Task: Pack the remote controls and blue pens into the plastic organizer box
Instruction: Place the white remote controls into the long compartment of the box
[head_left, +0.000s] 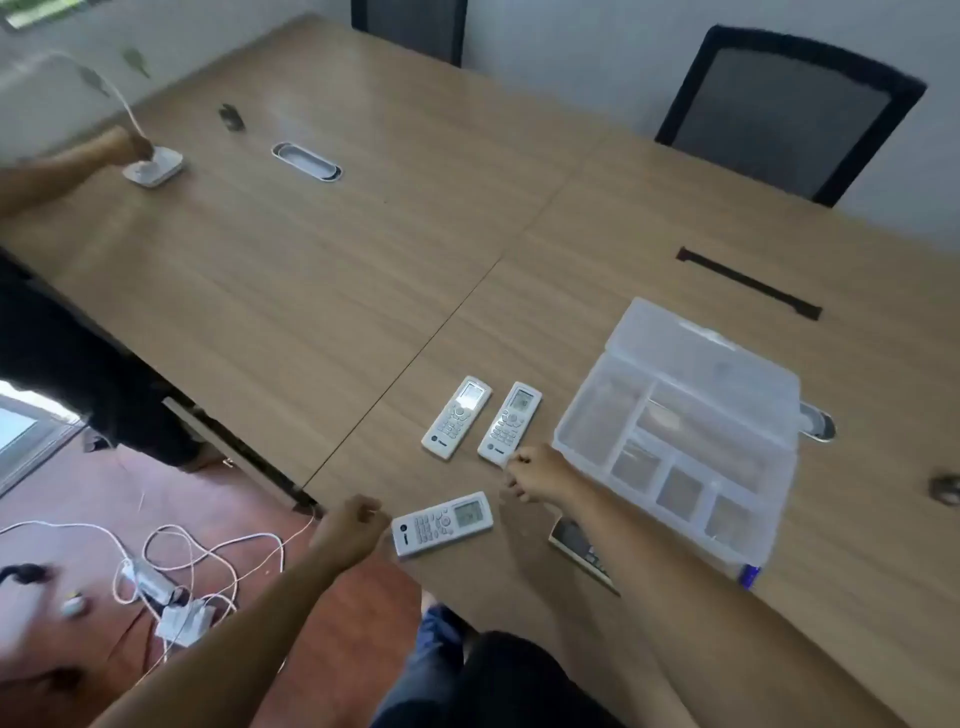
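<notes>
Table (363, 270) wide and bare beyond; near edge, both hands (349, 525) loosely curled, empty.

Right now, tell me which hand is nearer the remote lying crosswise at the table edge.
Left. The left hand sits just beside the crosswise remote, at its button end. The right hand is above its screen end, closer to another remote.

Wood conf table (363, 249), 2 mesh chairs (789, 114), white walls, red floor (156, 499).
</notes>
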